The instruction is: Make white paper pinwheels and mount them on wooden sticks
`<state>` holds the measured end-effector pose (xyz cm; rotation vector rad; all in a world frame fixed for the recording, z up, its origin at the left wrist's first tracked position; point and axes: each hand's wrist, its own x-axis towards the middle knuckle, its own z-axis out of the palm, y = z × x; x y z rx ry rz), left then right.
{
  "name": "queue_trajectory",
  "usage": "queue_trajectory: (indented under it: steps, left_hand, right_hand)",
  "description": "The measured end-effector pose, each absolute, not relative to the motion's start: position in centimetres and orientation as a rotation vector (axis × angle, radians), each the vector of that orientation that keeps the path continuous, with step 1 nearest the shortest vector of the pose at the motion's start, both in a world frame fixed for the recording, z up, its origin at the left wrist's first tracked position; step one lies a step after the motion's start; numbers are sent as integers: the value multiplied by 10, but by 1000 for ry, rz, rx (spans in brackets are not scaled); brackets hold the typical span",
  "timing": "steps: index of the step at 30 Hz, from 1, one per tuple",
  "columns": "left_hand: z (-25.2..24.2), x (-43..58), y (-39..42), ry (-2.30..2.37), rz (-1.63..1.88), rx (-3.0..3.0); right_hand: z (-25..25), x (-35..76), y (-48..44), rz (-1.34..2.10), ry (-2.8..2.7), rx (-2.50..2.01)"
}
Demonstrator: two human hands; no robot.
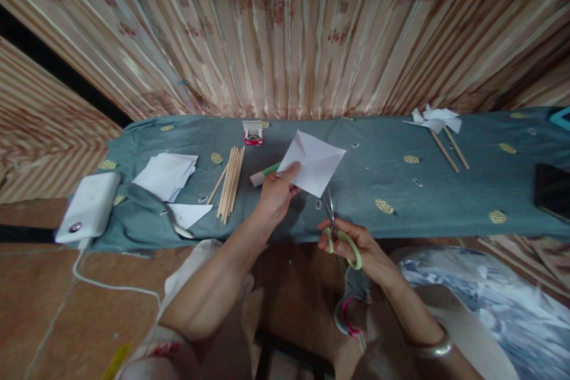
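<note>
A square sheet of white paper [318,160] with crease lines is pinched in my left hand [279,193], thumb on top, above the cloth-covered table. My right hand [351,243] grips scissors [348,246] with light green handles, fingers in the loops. Their metal blades point up to the lower corner of the paper; whether they touch it I cannot tell. Partly hidden behind my left hand lies a white and green strip-like object [262,174]. Just left of it is a bundle of thin wooden sticks [231,184].
A stack of white paper [164,175], a paper triangle [189,214] and a white power bank [89,208] with a cable lie left. A small red box [253,133] stands at the back. Paper pinwheels [439,119] on sticks and a dark phone-like object [552,190] lie right.
</note>
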<state>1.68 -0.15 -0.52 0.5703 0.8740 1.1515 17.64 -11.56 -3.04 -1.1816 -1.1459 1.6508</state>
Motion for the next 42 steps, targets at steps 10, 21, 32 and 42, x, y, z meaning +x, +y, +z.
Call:
queue_trajectory:
  steps: [10,21,32,42]
  left_hand:
    - [-6,22,-6,894,1109,579]
    - [-6,25,-10,886,1072,587]
    - [-7,27,-12,873,1078,568]
    - [-7,27,-12,870,1089,562]
  right_hand:
    - [-32,174,-115,1621,-1152,-1213]
    - [-35,174,-114,1609,-1118,-1219]
    - [-34,174,-113,1615,-1103,-1258]
    - [-35,174,-113,1633,-1096,-1262]
